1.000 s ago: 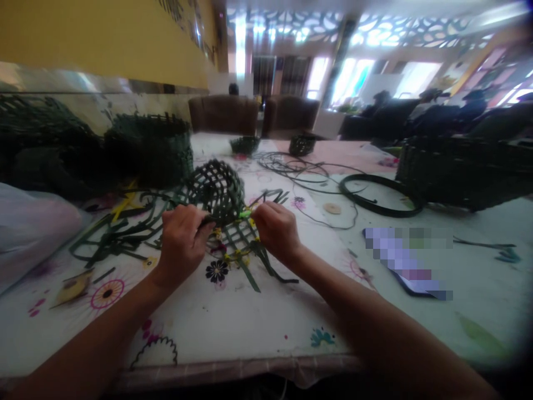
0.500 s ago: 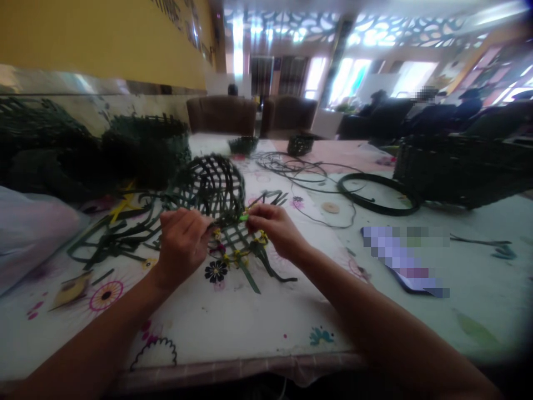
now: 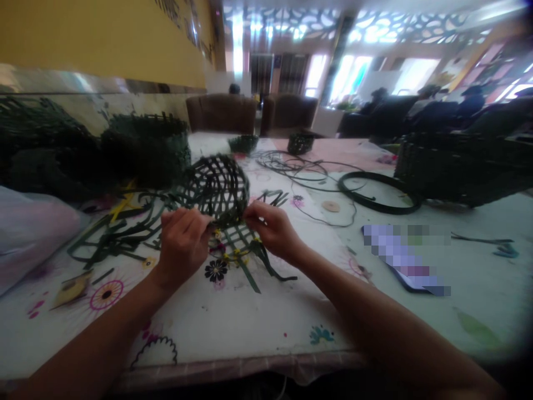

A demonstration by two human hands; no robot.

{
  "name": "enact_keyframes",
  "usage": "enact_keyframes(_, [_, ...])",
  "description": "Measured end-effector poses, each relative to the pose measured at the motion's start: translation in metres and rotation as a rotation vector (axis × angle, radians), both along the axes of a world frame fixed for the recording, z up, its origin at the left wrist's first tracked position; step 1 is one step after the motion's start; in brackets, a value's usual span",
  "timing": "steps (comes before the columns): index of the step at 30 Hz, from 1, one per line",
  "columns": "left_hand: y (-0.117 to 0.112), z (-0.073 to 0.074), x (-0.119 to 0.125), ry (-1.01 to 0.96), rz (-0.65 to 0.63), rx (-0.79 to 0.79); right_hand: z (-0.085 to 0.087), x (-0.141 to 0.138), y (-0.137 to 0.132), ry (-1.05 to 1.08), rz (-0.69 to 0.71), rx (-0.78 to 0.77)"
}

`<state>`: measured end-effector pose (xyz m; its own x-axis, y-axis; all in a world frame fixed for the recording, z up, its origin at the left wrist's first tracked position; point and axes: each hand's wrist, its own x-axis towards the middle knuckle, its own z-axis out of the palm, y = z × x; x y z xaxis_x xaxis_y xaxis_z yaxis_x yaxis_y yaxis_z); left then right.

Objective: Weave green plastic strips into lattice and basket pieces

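Left hand (image 3: 183, 247): your fingers close on the lower edge of the woven basket (image 3: 214, 189).
Right hand (image 3: 270, 230): you pinch the same edge firmly.
Basket: mid-frame, between your hands, with loose strips (image 3: 239, 250) trailing onto the tablecloth (image 3: 233, 316).

The wall (image 3: 95, 39) is bright yellow, with a shiny band (image 3: 95, 80) along its lower part. Two brown soft chairs (image 3: 220, 114) stand far back. Up high, white panels (image 3: 400, 22) have leaf-shaped holes, and light comes through them. Tall windows (image 3: 350, 75) glow bright at the back. On the right, people (image 3: 470, 100) sit on dark chairs (image 3: 433, 116).
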<state>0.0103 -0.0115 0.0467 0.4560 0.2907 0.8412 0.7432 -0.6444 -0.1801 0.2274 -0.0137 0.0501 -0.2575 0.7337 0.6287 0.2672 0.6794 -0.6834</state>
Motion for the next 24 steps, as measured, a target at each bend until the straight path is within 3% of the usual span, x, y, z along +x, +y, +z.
enact_keyframes(3, [0.001, -0.001, -0.001, -0.032, -0.004, -0.012, 0.003, 0.004, 0.001, -0.113, -0.014, 0.154])
enact_keyframes(5, [0.001, 0.0, -0.002, -0.041, -0.004, -0.008, 0.003, 0.006, 0.003, -0.093, -0.011, 0.11])
enact_keyframes(11, [0.003, 0.002, -0.003, 0.0, -0.011, 0.018, 0.0, 0.002, 0.003, 0.236, 0.113, -0.43])
enact_keyframes(16, [0.001, 0.001, -0.001, 0.016, -0.01, 0.043, -0.003, -0.004, 0.002, 0.399, 0.16, -0.622])
enact_keyframes(20, [0.001, 0.001, 0.0, 0.024, 0.007, 0.06, -0.007, -0.005, 0.003, 0.386, 0.181, -0.63])
enact_keyframes(24, [0.002, 0.0, 0.0, 0.038, 0.006, 0.08, -0.004, -0.004, 0.003, 0.152, 0.086, -0.442])
